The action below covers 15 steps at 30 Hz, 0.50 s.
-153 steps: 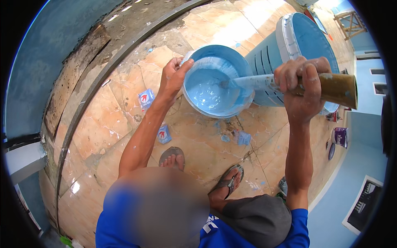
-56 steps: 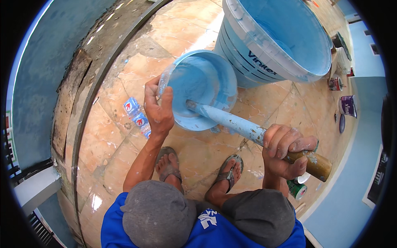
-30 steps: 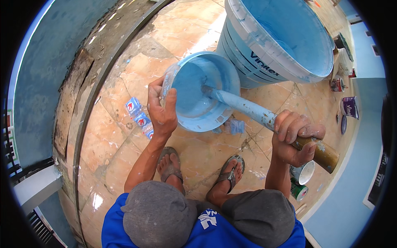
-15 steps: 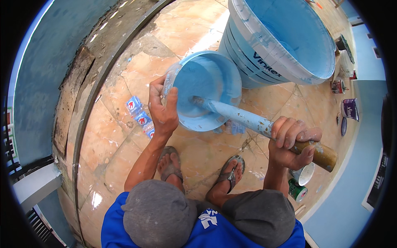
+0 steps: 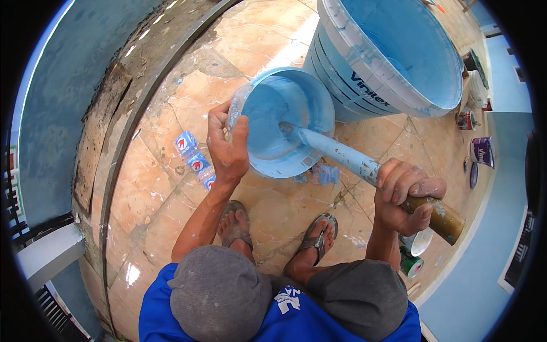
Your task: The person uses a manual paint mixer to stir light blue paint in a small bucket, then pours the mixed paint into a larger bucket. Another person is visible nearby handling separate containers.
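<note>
My left hand (image 5: 228, 142) grips the rim of a small blue bucket (image 5: 268, 168) at its left side, thumb inside or over the edge. Light blue paint (image 5: 265, 111) lies in this bucket. Closed round the bare brown end of a paint-coated stirring stick (image 5: 336, 153) is my right hand (image 5: 405, 196). The stick slants down to the left, and its lower end dips into the paint. Just behind to the right stands a large white paint pail (image 5: 342, 74), its inside coated blue.
Blue-and-white plastic packets (image 5: 196, 162) lie on the tiled floor (image 5: 154, 199) left of my left hand. Another crumpled packet (image 5: 325, 174) is below the bucket. A green can (image 5: 410, 264) and white tub (image 5: 420, 242) sit at the right. A purple packet (image 5: 482, 151) rests near the right wall.
The stick's lower end has shifted slightly right in the paint, and its upper end has dipped a little. The bucket has moved slightly up and right with my left hand.
</note>
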Available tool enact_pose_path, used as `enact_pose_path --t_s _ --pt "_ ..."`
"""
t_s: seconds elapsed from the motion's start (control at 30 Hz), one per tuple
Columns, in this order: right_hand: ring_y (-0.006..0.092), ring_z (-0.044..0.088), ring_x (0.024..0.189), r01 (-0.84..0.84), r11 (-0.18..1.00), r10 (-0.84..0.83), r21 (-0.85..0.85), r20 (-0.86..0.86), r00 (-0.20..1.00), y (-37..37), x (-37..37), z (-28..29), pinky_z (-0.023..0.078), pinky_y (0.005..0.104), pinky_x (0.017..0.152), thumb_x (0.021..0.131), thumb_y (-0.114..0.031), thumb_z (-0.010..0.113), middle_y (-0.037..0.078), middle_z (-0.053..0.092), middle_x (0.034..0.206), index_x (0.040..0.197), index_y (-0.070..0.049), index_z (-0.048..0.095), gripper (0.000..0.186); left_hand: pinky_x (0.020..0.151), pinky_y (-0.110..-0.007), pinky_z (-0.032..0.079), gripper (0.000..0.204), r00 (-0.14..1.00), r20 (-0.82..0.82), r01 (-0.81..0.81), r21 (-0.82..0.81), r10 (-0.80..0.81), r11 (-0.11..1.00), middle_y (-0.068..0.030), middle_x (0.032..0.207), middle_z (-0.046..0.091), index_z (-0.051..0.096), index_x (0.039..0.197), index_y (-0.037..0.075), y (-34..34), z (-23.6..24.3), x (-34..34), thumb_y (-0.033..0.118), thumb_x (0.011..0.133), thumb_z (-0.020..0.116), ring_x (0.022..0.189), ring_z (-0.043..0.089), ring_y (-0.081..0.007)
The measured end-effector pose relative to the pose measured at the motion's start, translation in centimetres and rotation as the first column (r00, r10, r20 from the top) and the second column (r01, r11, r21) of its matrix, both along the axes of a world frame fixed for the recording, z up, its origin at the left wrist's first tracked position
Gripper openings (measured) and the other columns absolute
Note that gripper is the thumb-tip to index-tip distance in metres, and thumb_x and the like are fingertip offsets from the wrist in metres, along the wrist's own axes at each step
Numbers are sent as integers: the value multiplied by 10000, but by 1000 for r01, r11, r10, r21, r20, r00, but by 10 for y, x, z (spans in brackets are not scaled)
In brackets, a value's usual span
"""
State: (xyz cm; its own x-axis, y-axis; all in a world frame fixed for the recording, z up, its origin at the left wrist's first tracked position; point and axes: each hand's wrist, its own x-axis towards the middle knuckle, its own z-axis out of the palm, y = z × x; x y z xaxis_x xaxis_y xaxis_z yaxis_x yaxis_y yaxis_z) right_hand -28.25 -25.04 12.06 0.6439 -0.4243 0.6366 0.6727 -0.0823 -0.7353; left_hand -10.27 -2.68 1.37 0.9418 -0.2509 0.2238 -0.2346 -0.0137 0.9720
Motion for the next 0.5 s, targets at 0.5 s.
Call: enact_pose_path --t_s 0.5 --pt "182 535 580 -56 994 56 95 0 998 -5 3 -3 492 397 621 1060 -431 584 48 533 709 1061 -105 460 348 1022 -355 440 291 1000 -15 11 -58 -12 998 -199 1347 590 584 1105 -53 -1 4 -2 224 1046 649 1159 570 -213"
